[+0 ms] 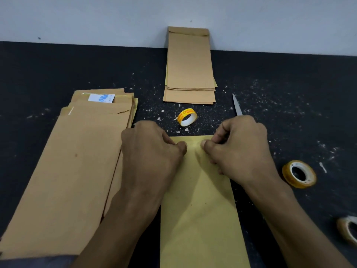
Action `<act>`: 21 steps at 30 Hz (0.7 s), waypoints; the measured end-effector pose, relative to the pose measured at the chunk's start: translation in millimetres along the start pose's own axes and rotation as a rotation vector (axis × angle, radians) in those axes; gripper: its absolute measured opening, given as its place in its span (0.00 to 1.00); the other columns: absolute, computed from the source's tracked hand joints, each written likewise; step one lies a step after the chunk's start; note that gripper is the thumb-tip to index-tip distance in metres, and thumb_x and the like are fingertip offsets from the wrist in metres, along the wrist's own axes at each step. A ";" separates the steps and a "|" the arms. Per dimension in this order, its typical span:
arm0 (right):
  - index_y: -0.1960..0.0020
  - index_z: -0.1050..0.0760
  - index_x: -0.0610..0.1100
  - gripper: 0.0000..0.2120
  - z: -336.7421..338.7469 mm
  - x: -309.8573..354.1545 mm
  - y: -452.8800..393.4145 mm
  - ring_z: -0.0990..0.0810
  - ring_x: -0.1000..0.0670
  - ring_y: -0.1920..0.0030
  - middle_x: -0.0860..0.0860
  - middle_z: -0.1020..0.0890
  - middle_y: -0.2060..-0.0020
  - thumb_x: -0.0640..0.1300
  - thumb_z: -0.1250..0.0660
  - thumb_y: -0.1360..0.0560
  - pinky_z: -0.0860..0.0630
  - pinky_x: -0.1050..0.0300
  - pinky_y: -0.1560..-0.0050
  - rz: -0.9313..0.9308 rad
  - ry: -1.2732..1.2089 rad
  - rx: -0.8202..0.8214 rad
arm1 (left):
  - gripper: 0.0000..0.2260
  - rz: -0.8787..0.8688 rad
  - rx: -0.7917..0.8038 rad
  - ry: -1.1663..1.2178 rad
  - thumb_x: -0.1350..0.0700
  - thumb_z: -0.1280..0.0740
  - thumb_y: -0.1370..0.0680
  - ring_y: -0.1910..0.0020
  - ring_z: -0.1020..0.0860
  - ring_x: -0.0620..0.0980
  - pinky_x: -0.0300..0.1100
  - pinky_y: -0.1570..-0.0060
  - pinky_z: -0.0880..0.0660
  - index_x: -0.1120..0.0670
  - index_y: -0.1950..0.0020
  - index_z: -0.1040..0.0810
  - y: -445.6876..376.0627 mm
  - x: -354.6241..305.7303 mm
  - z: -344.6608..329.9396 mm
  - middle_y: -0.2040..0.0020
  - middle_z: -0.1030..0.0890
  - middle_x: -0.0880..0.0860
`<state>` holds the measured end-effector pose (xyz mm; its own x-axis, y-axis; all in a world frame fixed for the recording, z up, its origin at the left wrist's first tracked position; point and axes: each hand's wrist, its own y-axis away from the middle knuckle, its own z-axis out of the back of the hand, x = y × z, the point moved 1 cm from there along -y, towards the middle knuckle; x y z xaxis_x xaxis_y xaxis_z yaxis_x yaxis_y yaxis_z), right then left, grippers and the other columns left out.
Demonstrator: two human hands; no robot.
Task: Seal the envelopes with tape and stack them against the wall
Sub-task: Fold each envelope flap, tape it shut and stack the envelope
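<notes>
**Thumbs down on the flap: one envelope mid-seal**

Yellow envelope (201, 206) front and centre, lying flat on the dark worktop (58, 70) and running out of the bottom of the view. Both hands are on its far end. The left hand (152, 149) is curled, thumb pressing the paper near the top edge; the right hand (241, 147) mirrors it, fingers bunched, thumb tip down just beside the other. Whether a strip of clear tape sits under those thumbs I cannot tell, but my read is that this is the sealing step, the closure being pressed or smoothed down.

Next up, by my judgement: rub the closure flat, then lift this envelope and carry it to the sealed stack (190, 68), which lies beyond the yellow envelope with its far end propped up the wall (96, 16).

Now the count. Left of the yellow envelope sits a pile of brown envelopes (77, 161), several deep, exact number not readable. Tape rolls: three. One small printed roll (187, 117) just beyond the yellow envelope, one clear roll (299, 174) to its right, and a third roll (348, 229) cut off at the frame edge. One metal blade tip (237, 105), likely scissors, pokes out beyond the right hand.
</notes>
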<state>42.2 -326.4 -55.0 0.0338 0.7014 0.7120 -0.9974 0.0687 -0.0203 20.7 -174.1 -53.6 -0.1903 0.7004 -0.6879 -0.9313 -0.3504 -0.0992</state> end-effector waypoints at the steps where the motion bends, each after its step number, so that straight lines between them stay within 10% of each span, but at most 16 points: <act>1: 0.70 0.24 0.44 0.14 0.1 0.9 0.4 0.21 0.50 0.71 0.48 0.19 0.71 0.41 0.24 0.29 0.20 0.55 0.72 0.003 0.010 -0.004 | 0.10 0.016 0.002 -0.006 0.46 0.20 0.34 0.61 0.22 0.46 0.27 0.69 0.38 0.49 0.65 0.17 -1.2 1.5 0.1 0.70 0.22 0.46; 5: 0.69 0.22 0.43 0.12 0.6 2.4 0.3 0.23 0.54 0.74 0.50 0.21 0.71 0.40 0.24 0.29 0.25 0.64 0.77 0.006 0.050 0.000 | 0.27 0.139 0.002 0.064 0.44 0.16 0.41 0.62 0.21 0.50 0.33 0.68 0.30 0.52 0.51 0.24 -8.6 12.9 4.5 0.56 0.21 0.53; 12: 0.66 0.21 0.44 0.11 3.2 -3.5 -3.2 0.19 0.46 0.52 0.46 0.18 0.66 0.45 0.23 0.28 0.17 0.49 0.59 -0.037 0.004 0.078 | 0.09 0.116 0.080 0.246 0.61 0.21 0.30 0.76 0.20 0.50 0.36 0.78 0.25 0.54 0.59 0.21 -10.5 20.0 5.1 0.63 0.20 0.55; 16: 0.64 0.19 0.39 0.11 11.5 0.6 -5.9 0.19 0.55 0.74 0.43 0.17 0.73 0.43 0.27 0.25 0.18 0.57 0.68 -0.103 0.037 0.152 | 0.09 0.069 0.063 0.210 0.59 0.21 0.30 0.71 0.19 0.50 0.43 0.72 0.20 0.52 0.60 0.20 -9.3 20.6 4.0 0.65 0.19 0.52; 21: 0.57 0.21 0.41 0.05 9.1 0.6 -15.1 0.18 0.45 0.77 0.40 0.19 0.52 0.42 0.28 0.26 0.16 0.50 0.70 -0.145 0.157 0.166 | 0.09 0.058 0.048 0.185 0.58 0.21 0.30 0.68 0.19 0.50 0.44 0.64 0.19 0.51 0.61 0.21 -9.5 21.4 2.7 0.65 0.19 0.52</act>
<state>56.7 -333.5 -47.9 0.1736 0.7950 0.5813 -0.9777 0.0684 0.1983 24.6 -154.1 -65.4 -0.1878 0.5523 -0.8122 -0.9350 -0.3537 -0.0244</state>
